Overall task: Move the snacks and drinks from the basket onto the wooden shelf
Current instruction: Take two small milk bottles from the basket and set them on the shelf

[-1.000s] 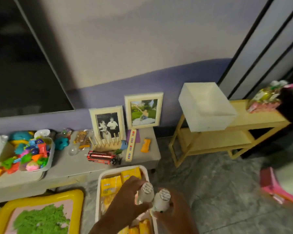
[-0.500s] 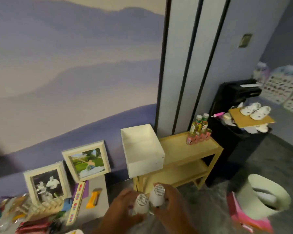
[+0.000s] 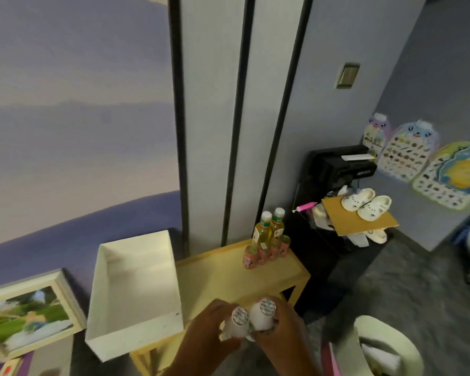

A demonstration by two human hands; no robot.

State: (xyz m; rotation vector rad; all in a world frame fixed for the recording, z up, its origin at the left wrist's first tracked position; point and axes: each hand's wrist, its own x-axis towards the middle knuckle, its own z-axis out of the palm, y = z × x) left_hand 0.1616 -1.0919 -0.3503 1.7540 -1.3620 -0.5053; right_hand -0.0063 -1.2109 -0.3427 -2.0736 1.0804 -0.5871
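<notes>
head view looks down at two hands held close together at the near edge of the wooden shelf [image 3: 228, 278]. left hand [image 3: 209, 332] is wrapped around a small white bottle [image 3: 238, 325], and right hand [image 3: 282, 327] is wrapped around a second white bottle [image 3: 263, 316]; the two bottles touch side by side, their round printed caps facing up. both are in the air above the shelf's near edge, not set down. on the shelf's top, at the far right corner, stand two yellow drink bottles [image 3: 267, 232] with a row of small pink cans [image 3: 266, 252] just in front of them. a white box [image 3: 136, 283] sits on the left end of the shelf. a framed picture [image 3: 27, 313] leans at far left.
</notes>
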